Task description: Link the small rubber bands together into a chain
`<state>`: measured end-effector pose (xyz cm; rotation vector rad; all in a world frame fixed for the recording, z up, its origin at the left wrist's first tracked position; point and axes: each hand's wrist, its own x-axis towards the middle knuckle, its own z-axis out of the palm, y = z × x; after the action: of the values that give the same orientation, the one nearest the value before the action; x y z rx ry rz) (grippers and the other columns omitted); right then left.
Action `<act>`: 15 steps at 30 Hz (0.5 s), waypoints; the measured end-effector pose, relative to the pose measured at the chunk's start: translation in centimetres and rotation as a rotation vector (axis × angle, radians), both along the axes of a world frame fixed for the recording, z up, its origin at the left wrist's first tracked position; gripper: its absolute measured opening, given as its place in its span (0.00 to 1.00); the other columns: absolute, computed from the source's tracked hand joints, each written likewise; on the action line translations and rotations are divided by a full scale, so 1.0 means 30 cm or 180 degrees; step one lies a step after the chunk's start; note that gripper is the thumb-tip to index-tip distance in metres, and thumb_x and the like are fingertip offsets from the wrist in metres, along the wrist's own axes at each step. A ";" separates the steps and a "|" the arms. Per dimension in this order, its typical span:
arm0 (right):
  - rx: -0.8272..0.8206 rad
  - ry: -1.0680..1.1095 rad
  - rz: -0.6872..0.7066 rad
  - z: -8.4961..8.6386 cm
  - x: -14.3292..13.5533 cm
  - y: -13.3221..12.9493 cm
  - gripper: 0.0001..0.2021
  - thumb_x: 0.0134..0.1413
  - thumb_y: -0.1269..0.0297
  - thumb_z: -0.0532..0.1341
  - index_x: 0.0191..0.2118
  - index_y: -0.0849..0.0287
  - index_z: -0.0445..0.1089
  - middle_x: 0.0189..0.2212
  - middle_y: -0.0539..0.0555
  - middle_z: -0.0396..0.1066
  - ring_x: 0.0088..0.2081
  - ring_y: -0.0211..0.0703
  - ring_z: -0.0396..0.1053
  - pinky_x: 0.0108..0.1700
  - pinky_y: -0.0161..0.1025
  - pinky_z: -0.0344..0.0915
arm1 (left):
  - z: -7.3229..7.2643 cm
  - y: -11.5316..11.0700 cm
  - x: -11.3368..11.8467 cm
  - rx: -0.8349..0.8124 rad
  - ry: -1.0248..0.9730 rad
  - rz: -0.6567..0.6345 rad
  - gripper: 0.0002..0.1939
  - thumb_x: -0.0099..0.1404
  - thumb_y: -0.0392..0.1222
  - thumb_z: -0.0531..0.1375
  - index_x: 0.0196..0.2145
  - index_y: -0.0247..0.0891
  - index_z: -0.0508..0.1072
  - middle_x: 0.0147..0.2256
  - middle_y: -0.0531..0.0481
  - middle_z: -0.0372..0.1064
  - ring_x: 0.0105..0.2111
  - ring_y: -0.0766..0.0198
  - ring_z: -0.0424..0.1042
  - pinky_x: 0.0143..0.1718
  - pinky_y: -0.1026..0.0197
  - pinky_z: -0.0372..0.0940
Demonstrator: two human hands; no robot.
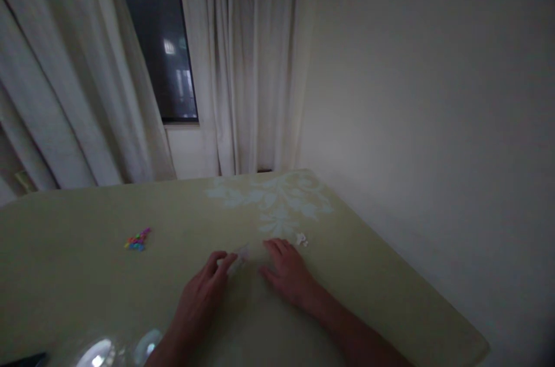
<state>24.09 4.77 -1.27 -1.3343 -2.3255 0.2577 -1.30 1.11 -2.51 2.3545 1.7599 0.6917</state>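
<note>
My left hand (210,281) rests over the table with its thumb and index finger closed at the near end of a small see-through piece (243,254). It looks like clear plastic, but its exact kind is too faint to make out. To its right, my right hand (289,273) is held with thumb and fingers apart and nothing visible between them. Just beyond the right fingertips lies a little cluster of small white pieces (302,239). Farther left sits a small heap of brightly coloured pieces (139,239), apart from both hands.
The yellowish-green table (78,274) has a pale leaf pattern at its far right. A dark object (30,361) and a shiny, light-reflecting item (97,353) lie at the near left. Curtains (260,66) hang behind, and a wall (425,124) borders the right side.
</note>
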 end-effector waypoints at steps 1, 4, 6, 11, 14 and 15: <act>-0.0066 -0.0011 0.0131 -0.004 -0.029 -0.025 0.28 0.63 0.54 0.63 0.65 0.58 0.63 0.60 0.62 0.67 0.59 0.59 0.63 0.63 0.54 0.60 | -0.005 0.001 -0.001 0.0059 0.0080 -0.0063 0.29 0.69 0.27 0.49 0.60 0.52 0.67 0.57 0.47 0.67 0.41 0.60 0.78 0.42 0.62 0.70; -0.0172 -0.0100 0.0325 -0.023 -0.088 -0.072 0.29 0.61 0.52 0.64 0.64 0.59 0.63 0.58 0.63 0.68 0.57 0.61 0.64 0.62 0.57 0.60 | -0.020 0.004 0.002 0.0136 0.0256 -0.0207 0.33 0.65 0.24 0.50 0.61 0.53 0.67 0.56 0.46 0.68 0.41 0.60 0.77 0.45 0.61 0.70; -0.0178 -0.0096 0.0325 -0.033 -0.100 -0.078 0.29 0.62 0.50 0.63 0.63 0.59 0.64 0.58 0.64 0.68 0.57 0.62 0.64 0.61 0.58 0.60 | -0.027 0.006 0.003 0.0122 0.0260 -0.0255 0.34 0.65 0.24 0.51 0.62 0.54 0.67 0.56 0.47 0.68 0.43 0.59 0.76 0.48 0.60 0.69; -0.0240 -0.0065 0.0347 -0.030 -0.088 -0.064 0.30 0.62 0.47 0.63 0.63 0.59 0.64 0.58 0.63 0.68 0.58 0.61 0.64 0.62 0.57 0.59 | -0.026 0.005 -0.011 0.0152 0.0221 -0.0269 0.33 0.65 0.25 0.52 0.62 0.53 0.67 0.57 0.46 0.66 0.45 0.58 0.76 0.51 0.58 0.69; -0.0280 0.0001 0.0412 -0.023 -0.083 -0.063 0.32 0.63 0.45 0.62 0.66 0.58 0.61 0.61 0.63 0.66 0.60 0.61 0.62 0.65 0.57 0.56 | -0.017 0.006 -0.027 0.0146 0.0216 -0.0188 0.32 0.66 0.26 0.51 0.63 0.53 0.66 0.57 0.46 0.66 0.42 0.60 0.77 0.47 0.60 0.71; -0.0290 0.0031 0.0453 -0.021 -0.083 -0.063 0.34 0.63 0.44 0.62 0.67 0.57 0.60 0.63 0.63 0.65 0.61 0.61 0.61 0.65 0.57 0.55 | -0.016 0.009 -0.031 0.0153 0.0203 -0.0160 0.31 0.67 0.27 0.51 0.63 0.53 0.66 0.57 0.46 0.66 0.41 0.61 0.77 0.45 0.62 0.71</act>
<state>21.61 2.87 -1.91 -1.2071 -2.4298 0.4185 -2.24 1.38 -2.99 2.4697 1.7207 0.6664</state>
